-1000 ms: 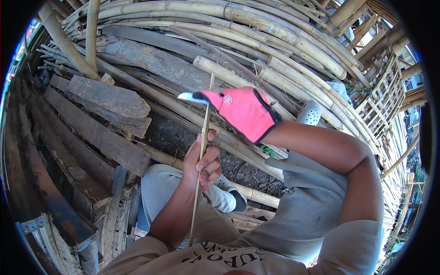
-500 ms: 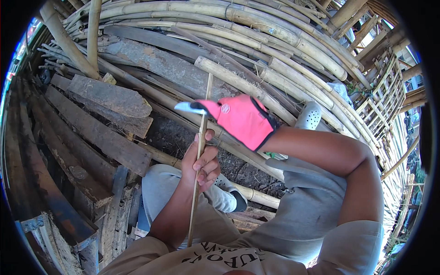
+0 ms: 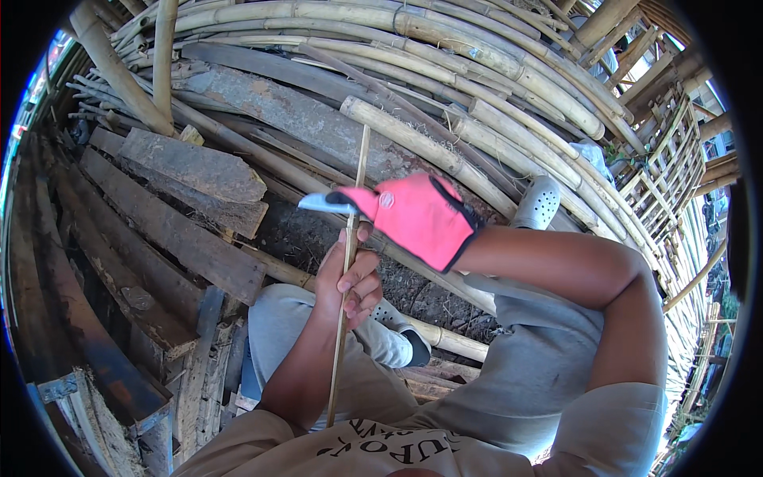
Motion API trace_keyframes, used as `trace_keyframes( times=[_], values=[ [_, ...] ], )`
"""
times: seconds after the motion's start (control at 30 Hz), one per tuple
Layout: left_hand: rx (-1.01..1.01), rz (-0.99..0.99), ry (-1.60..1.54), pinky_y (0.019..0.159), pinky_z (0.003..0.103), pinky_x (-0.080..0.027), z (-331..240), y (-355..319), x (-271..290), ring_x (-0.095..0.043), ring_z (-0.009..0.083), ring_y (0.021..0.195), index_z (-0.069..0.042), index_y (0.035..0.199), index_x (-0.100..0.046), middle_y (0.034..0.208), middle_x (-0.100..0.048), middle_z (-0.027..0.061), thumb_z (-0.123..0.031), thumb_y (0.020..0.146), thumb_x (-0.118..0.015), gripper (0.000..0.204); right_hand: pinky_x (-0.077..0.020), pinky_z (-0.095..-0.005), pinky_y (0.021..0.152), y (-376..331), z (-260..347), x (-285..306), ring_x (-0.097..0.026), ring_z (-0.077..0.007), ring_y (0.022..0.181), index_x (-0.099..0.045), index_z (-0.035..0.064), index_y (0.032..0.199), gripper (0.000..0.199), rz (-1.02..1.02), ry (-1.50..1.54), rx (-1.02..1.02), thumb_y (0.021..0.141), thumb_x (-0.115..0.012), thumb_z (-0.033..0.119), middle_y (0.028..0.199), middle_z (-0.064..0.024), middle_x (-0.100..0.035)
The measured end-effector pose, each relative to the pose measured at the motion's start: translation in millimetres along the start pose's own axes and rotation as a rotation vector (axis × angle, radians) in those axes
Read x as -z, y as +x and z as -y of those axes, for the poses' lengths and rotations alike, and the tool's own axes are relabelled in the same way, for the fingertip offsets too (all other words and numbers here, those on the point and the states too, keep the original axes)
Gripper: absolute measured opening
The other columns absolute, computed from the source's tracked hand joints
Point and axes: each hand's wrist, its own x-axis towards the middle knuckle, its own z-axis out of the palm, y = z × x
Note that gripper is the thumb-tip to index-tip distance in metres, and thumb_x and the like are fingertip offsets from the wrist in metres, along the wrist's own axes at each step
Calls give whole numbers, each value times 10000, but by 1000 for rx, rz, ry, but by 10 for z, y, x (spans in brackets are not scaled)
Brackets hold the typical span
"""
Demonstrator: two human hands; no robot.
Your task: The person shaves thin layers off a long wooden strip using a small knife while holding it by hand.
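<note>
Bamboo poles (image 3: 445, 32) extend beyond the grip. Left hand (image 3: 361, 281) clasps a strip (image 3: 362, 159); gloved right hand (image 3: 417, 222) grasps a knife (image 3: 318, 202), its handle hidden by the glove.

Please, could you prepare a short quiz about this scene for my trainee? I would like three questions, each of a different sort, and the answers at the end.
1. What is the bare left hand gripping?
2. True or false: no glove is worn on the right hand.
3. What is piled across the upper part of the view?
A) clay bricks
B) bamboo poles
C) metal drums

Key
1. A thin, pale strip.
2. False: that hand wears a pink glove.
3. B
</note>
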Motion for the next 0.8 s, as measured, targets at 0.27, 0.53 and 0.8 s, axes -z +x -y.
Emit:
trace_keyframes(
  times=[0.27, 0.53, 0.8],
  values=[
    [24, -196, 164, 272, 217, -217, 23, 94, -93, -279, 59, 302, -125, 1162, -441, 530, -360, -67, -358, 1113, -316, 269, -507, -399, 523, 198, -164, 344, -640, -299, 573, -635, 65, 828, 368, 73, -229, 152, 907, -638, 425, 680, -132, -623],
    [-9, -370, 681, 320, 221, -265, 60, 71, -138, -302, 56, 356, -116, 1126, -485, 541, -351, -39, -390, 1100, -368, 299, -510, -462, 546, 85, -325, 423, -646, -323, 657, -558, 50, 998, 302, 201, -447, 546, 1006, -519, 350, 740, -143, -592],
    [-57, -353, 1052, 336, 234, -295, 188, 81, -148, -320, 57, 380, -101, 1131, -497, 556, -393, -22, -324, 1108, -346, 271, -499, -461, 527, 25, -241, 450, -630, -358, 551, -684, 92, 927, 408, 211, -271, 331, 1003, -511, 454, 629, -141, -643]
  ],
)
